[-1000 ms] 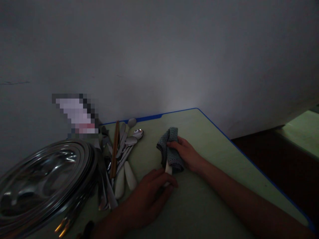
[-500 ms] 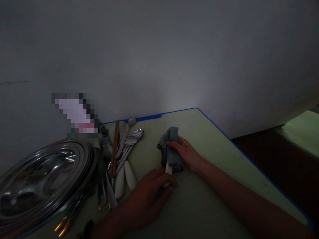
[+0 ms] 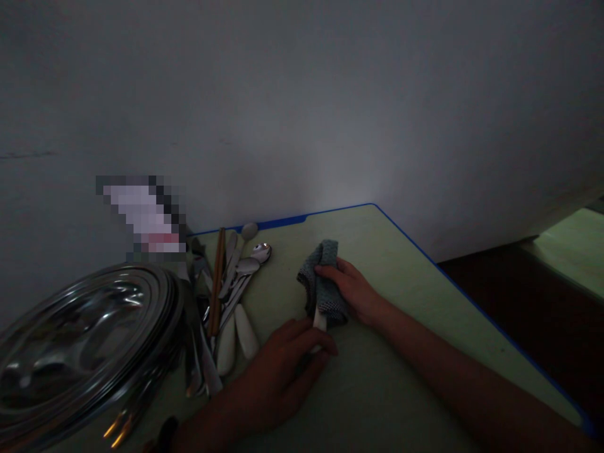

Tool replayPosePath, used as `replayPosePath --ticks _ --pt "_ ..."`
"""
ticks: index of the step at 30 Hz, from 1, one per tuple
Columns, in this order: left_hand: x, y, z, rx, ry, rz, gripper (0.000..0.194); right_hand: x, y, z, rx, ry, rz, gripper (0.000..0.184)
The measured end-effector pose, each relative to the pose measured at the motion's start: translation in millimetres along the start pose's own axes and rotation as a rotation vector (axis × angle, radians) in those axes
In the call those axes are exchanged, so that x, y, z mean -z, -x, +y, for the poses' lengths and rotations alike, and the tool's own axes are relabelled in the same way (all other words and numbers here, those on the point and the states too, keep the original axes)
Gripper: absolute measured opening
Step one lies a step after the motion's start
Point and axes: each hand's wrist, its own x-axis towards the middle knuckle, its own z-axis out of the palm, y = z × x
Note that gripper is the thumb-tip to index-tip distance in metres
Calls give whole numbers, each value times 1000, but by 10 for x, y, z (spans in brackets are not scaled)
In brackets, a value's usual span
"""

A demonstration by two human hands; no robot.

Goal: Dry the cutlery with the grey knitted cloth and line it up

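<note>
Head cam's got the left hand (image 3: pixel 289 357) gripping a pale handle (image 3: pixel 319 321), right hand (image 3: pixel 355 288) pinching a grey cloth (image 3: pixel 325 286) round its far end, over the table (image 3: pixel 372 245), right of some loose cutlery (image 3: pixel 246 267).

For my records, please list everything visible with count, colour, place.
Cloth: one, grey, centre
Pale handle: one, whitish, partly under cloth
Trays: several, silver, left
Cutlery: many, silver, beside trays
White handles: two, white, among cutlery
Chopsticks: apparently two, brown, across cutlery
Blurred object: one, pale, behind trays
Table: one, green, foreground
Wall: one, grey, behind
Second surface: one, green, right
Dark band: one, black, left wrist
Left grip: one, shadowed, at pale handle
Right grip: one, shadowed, on cloth
</note>
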Motion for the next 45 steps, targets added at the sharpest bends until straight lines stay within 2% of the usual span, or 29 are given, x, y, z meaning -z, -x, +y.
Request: replayPosePath --ticks 45 --pt "-10 -2 -24 -14 -7 -3 15 33 -21 16 11 70 -22 17"
